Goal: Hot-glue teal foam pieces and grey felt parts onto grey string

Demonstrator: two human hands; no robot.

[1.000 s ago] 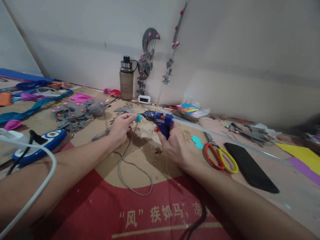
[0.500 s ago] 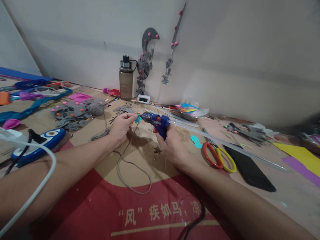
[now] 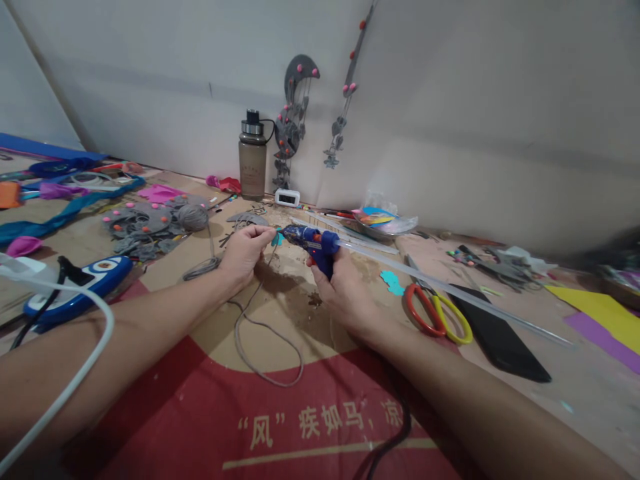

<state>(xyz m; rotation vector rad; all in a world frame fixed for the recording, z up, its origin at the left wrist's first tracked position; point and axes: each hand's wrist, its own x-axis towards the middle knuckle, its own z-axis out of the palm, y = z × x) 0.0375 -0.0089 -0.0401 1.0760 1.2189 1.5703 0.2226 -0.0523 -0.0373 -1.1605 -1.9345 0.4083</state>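
"Red and tan cardboard (image 3: 170, 413) is lying beneath the blue glue gun (image 3: 320, 247), spreading out on its near side."

"What is showing beyond the gun?"

"Up on the wall (image 3: 465, 87), a grey garland (image 3: 289, 133) is hanging behind the gun's nozzle end. Nearer the table, a clear glue stick (image 3: 385, 259) is jutting from the gun's back, slanting off to the right."

"And going smaller?"

"One black flat case (image 3: 505, 340) is lying to the right of the gun, on its near side, while a bottle (image 3: 253, 163) is standing beyond it, leftward."

"How are the hands working?"

"The right hand (image 3: 350, 300) is clamping round the gun's handle. The left hand (image 3: 243, 257) is hovering just left of the nozzle, its thumb and fingers pinching together on a turquoise cut-out (image 3: 277, 239)."

"Is the nozzle touching that piece?"

"It's sitting right at it, but I'm not managing to tell whether they're touching."

"What else is lying around?"

"Scissors (image 3: 431, 305) are resting right of the gun, a grey yarn ball (image 3: 193, 217) is sitting well to its left, and a small white clock (image 3: 287, 198) is standing beyond it. Another, smaller-looking turquoise scrap (image 3: 393, 282) is lying between the gun and the scissors."
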